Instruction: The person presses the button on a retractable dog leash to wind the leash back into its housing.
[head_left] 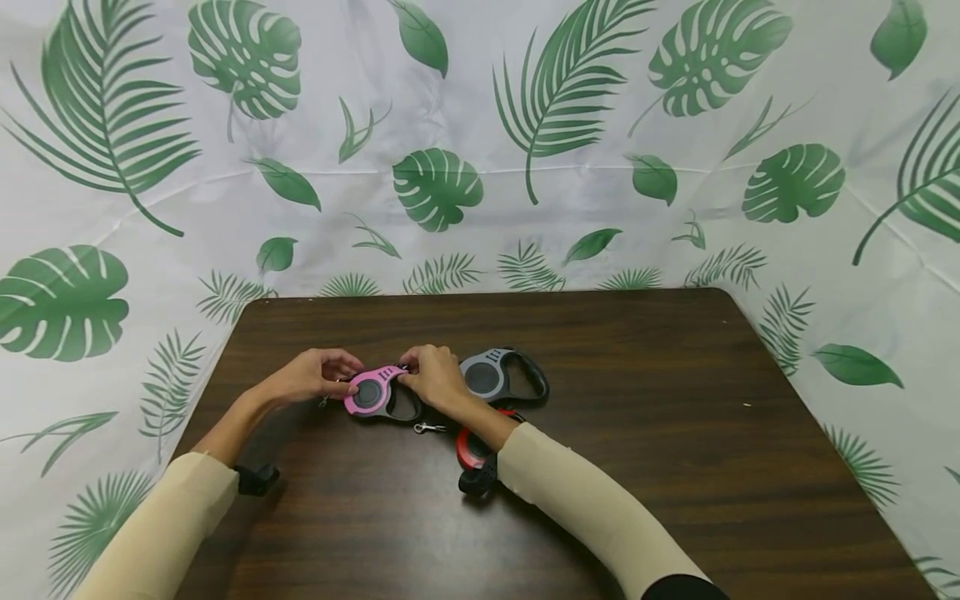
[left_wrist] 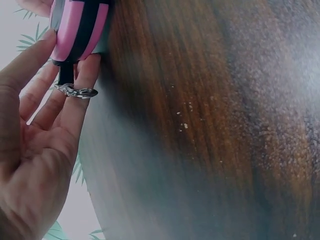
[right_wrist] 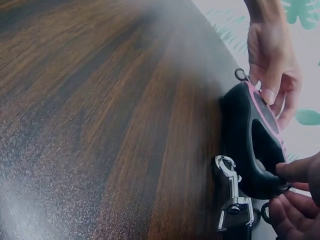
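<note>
Both hands are on a pink and black retractable dog leash at the left part of the table. My left hand grips the rounded case, its thumb on the grey round centre and its fingers behind. Below the case, a short black strap with a silver clip hangs against those fingers in the left wrist view. My right hand pinches the far end of the leash's looped handle between thumb and fingers. Another silver clip lies right beside that handle.
A grey leash with a black handle lies just right of my right hand. Under the right forearm, a red leash is partly hidden. The brown wooden table meets a leaf-patterned curtain at the back.
</note>
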